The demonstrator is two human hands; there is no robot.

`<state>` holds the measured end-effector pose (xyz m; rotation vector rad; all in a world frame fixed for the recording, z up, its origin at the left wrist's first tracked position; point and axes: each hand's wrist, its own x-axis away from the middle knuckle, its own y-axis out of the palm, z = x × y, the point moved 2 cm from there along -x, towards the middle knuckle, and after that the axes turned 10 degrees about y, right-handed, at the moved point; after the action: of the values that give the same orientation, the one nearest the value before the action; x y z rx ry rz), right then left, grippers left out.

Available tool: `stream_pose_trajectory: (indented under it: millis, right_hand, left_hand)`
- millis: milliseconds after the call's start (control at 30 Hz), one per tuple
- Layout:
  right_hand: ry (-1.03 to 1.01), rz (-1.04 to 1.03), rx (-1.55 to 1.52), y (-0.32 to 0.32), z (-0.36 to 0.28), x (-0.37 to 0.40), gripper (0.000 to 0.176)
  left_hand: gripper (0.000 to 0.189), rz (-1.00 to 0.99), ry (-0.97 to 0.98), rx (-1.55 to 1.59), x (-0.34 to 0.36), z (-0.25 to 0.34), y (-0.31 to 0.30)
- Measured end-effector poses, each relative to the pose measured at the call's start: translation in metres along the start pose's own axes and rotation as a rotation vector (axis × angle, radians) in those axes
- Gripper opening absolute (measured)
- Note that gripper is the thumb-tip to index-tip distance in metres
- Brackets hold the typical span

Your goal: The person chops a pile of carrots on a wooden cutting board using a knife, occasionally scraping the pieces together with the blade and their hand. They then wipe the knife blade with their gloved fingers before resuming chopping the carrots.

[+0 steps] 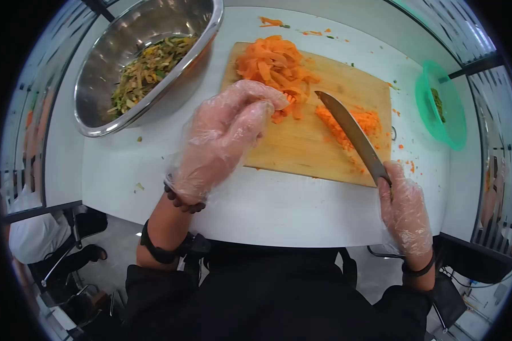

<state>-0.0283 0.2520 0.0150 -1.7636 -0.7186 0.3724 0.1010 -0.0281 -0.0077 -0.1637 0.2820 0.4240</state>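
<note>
My left hand (224,133), in a clear plastic glove, is closed with fingertips pinched over the left part of the wooden cutting board (301,153). What the fingers hold, if anything, is too small to make out. Just beyond them lies a pile of thin orange carrot slices (273,62). Gloved as well, my right hand (404,210) grips the handle of a large knife (352,133) at the board's near right corner. The blade points away and to the left, over finely chopped carrot (367,122) on the right side of the board.
A large metal bowl (148,113) with mixed shredded food (148,71) stands at the back left. At the far right is a green plastic basket (452,122) with some green bits inside. Carrot scraps lie around the board. A seated person (40,236) is partly visible at lower left.
</note>
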Motion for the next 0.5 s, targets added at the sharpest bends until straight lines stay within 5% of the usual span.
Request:
stream_pose_trajectory:
  millis: [500]
  right_hand:
    - [-0.115, -0.125, 0.175, -0.009, 0.002, -0.011, 0.019]
  left_hand:
    - [0.024, 0.003, -0.013, -0.026, 0.001, -0.01, 0.004]
